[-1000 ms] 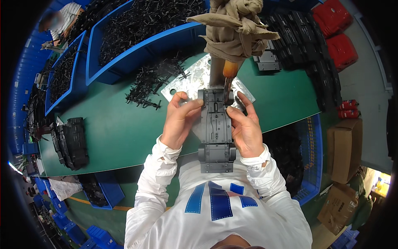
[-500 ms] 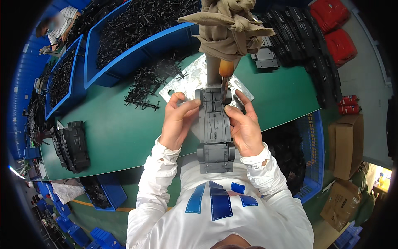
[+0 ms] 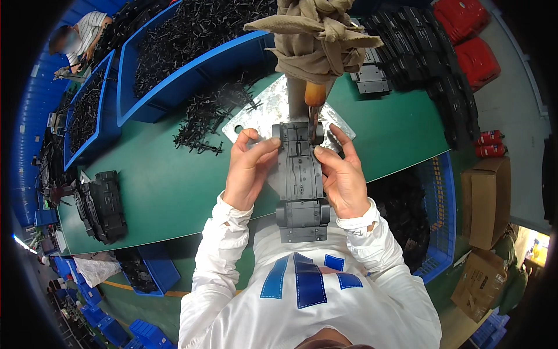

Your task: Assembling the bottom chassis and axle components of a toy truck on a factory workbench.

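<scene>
A long dark-grey plastic toy car chassis [image 3: 300,174] with wheel-like bulges at both ends lies between my hands, its near end close to my body. My left hand [image 3: 250,168] grips its far left edge, thumb along the side. On the right edge, the thumb of my right hand [image 3: 344,180] presses near the far wheel bulge, index finger stretched forward. A metal rod below an orange-brown collar [image 3: 315,95] comes down to the far right corner of the chassis; whether it touches cannot be made out. Beige cloth [image 3: 319,55] is knotted around the tool above.
A shiny metal plate [image 3: 264,110] lies on the green table [image 3: 168,198]. Small black parts [image 3: 212,119] are heaped beside a full blue bin [image 3: 168,87]. Stacked chassis sit left [image 3: 104,206] and far right [image 3: 407,52]. A person [image 3: 81,41] works at the far left.
My hands and the chassis hold nearly the same position. The cloth-wrapped tool appears slightly further left. The person at the far left has shifted a little.
</scene>
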Action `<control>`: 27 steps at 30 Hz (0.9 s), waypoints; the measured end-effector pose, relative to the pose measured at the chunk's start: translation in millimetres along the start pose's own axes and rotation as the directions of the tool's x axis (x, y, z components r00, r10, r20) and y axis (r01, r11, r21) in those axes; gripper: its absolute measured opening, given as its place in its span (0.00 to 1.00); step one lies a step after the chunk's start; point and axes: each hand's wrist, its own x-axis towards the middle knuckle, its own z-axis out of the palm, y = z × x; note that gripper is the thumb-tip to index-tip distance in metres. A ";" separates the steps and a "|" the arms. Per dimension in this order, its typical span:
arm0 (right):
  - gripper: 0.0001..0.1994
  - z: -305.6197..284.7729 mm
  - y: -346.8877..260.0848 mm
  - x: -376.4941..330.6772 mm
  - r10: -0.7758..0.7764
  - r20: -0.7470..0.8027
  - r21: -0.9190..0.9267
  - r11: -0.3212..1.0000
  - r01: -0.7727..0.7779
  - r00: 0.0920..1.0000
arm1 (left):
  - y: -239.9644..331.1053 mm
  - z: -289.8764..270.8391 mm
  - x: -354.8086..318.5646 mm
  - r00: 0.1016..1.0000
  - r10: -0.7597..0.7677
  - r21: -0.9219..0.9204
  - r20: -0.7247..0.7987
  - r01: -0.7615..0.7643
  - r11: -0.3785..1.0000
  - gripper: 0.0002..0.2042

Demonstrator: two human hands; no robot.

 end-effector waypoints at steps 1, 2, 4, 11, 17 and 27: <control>0.33 0.1 0.1 -0.1 -0.001 0.002 0.006 1.000 0.001 1.000 | -0.1 0.2 -0.1 1.000 0.001 -0.003 -0.004 -0.001 1.000 0.17; 0.33 0.3 -0.1 -0.3 -0.001 0.002 0.006 1.000 0.001 1.000 | -0.1 0.4 -0.1 1.000 0.000 -0.003 -0.004 0.000 1.000 0.17; 0.33 0.7 -0.4 -0.6 -0.001 0.003 0.007 1.000 0.001 1.000 | -0.2 0.7 0.0 1.000 0.004 -0.007 -0.003 -0.004 1.000 0.17; 0.33 -0.3 -0.1 -0.1 -0.008 0.011 0.013 1.000 0.008 1.000 | 1.9 12.7 -3.9 0.999 0.011 -0.026 -0.051 -0.012 1.000 0.11; 0.33 0.6 -0.8 -0.7 -0.001 0.004 -0.002 1.000 0.001 1.000 | 2.3 12.9 -3.5 0.999 0.011 -0.025 -0.048 -0.012 1.000 0.11; 0.33 1.2 -0.5 -0.8 0.000 -0.001 0.013 1.000 0.000 1.000 | 2.0 11.3 -3.7 0.999 0.018 -0.018 -0.035 -0.019 1.000 0.11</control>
